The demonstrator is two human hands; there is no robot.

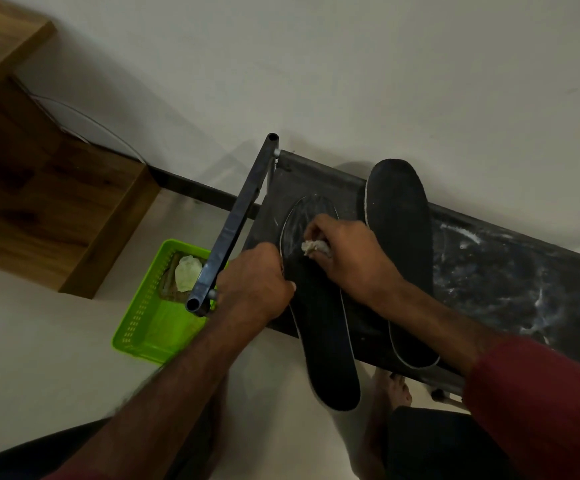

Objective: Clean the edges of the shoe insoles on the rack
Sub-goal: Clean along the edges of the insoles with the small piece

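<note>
A dark fabric-topped shoe rack (489,271) is seen against a pale wall (351,64), its shelf streaked with white smears toward the right end. Two black insoles are laid across the shelf. The left insole (330,341) lies near the shelf's left edge, with its heel end hanging well past the near edge and whitish marks visible on its toe end. The right insole (399,237) lies just beside it, its toe projecting past the far edge against the wall and its heel slightly overhanging the near edge. The left insole's left rim is gripped by the left hand (257,282), fingers curled around the rim and thumb laid on top. A small wad of pale cloth (311,247) is pinched in the bunched fingers of the right hand (344,251) and pressed onto the same insole near its middle. On the floor (39,341), beyond the rack's left edge, a green plastic basket (153,323) is set; a crumpled pale wad (188,271) and something brownish, not identifiable, are held at its far end.
</note>
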